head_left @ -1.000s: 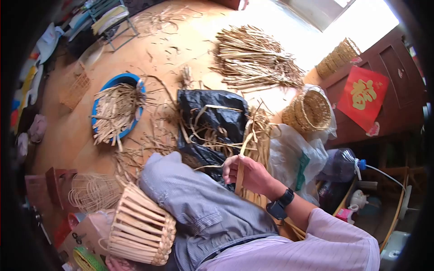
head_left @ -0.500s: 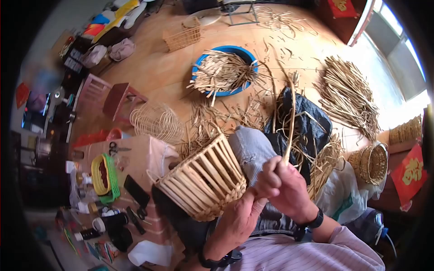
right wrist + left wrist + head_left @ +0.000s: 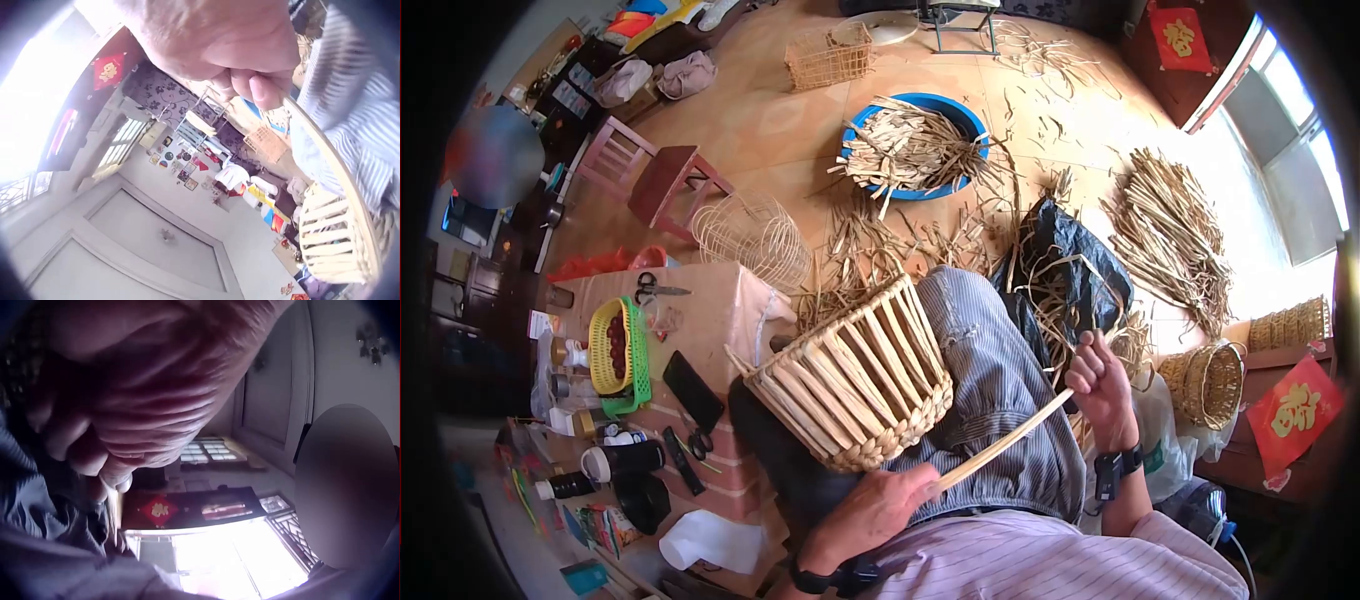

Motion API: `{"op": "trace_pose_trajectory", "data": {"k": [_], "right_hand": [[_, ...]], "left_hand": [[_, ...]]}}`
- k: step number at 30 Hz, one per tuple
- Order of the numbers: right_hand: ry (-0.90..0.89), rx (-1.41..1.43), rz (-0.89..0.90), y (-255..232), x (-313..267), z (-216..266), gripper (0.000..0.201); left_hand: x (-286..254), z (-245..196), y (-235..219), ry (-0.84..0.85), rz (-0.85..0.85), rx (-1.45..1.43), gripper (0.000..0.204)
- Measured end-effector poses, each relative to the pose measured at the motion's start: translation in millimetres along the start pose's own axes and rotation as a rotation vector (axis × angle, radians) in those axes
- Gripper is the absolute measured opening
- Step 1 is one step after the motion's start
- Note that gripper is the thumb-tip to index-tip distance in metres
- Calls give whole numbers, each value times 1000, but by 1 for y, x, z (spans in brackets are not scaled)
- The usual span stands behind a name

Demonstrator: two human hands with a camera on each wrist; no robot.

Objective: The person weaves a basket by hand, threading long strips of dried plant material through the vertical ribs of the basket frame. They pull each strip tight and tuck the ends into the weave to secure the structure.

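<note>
A pale flat strip of dried plant stalk [image 3: 1005, 440] runs slantwise between both hands over the lap. My left hand [image 3: 890, 508] grips its lower end; in the left wrist view the fingers [image 3: 87, 453] are curled, with a bit of the strip beside the fingertips. My right hand [image 3: 1100, 388], raised over the right thigh, holds the other end. From that hand the strip [image 3: 334, 153] curves downward in the right wrist view. A partly woven basket [image 3: 850, 380] with spaced upright slats and a braided edge leans on its side on the left thigh, near the left hand.
Left is a covered table [image 3: 720, 340] with scissors [image 3: 660, 288], a phone [image 3: 693, 390] and a yellow-green basket [image 3: 622, 360]. Ahead stands a blue basin [image 3: 975, 125] of dried strips. A black plastic bag [image 3: 1090, 265], a stalk bundle [image 3: 1175, 240] and a woven basket [image 3: 1205, 385] lie right.
The left hand came from the basket's side to meet the right hand at the strip. Both hands then moved apart, drawing the strip out between them. The head view swung left.
</note>
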State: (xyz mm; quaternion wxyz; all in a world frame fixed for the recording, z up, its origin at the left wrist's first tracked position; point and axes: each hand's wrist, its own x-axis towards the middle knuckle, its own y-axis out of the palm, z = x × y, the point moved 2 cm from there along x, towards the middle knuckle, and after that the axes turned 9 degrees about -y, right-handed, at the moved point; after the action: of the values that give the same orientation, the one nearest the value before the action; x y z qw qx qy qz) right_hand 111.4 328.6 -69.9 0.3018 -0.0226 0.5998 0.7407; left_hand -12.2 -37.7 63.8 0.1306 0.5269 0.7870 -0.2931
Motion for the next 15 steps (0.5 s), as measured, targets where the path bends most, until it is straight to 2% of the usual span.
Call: {"op": "trace_pose_trajectory", "data": {"k": [1, 2, 3, 5, 7, 8, 10, 11, 14, 15], "right_hand": [[-80, -52, -24, -9, 2, 12, 33], [-228, -57, -194, -23, 5, 32, 30], [-319, -73, -225, -82, 21, 69, 29], [-250, -119, -40, -148, 29, 122, 29], [-225, -770, -232, -136, 11, 131, 25], [-216, -1108, -328, -131, 4, 135, 26], [-367, -1501, -177, -99, 9, 123, 24], [-456, -1693, -95, -79, 16, 111, 25], [-726, -2274, 110, -5, 5, 69, 36], [-701, -2104, 275, 36, -6, 39, 27]], "left_hand": [[-10, 4, -6, -13, -8, -20, 17], [-20, 8, -15, -29, -28, -38, 17], [-34, 15, -26, -89, -40, -16, 18], [-52, 36, -31, -117, -15, 49, 19], [-60, 59, -22, -151, 1, 59, 21], [-62, 60, -20, -155, -43, 57, 22], [-61, 57, -20, -154, -126, 64, 23], [-61, 49, -21, -232, -110, 66, 25], [-57, 38, -17, -230, -74, 61, 28], [-55, 37, -16, -183, -85, 70, 26]]}}
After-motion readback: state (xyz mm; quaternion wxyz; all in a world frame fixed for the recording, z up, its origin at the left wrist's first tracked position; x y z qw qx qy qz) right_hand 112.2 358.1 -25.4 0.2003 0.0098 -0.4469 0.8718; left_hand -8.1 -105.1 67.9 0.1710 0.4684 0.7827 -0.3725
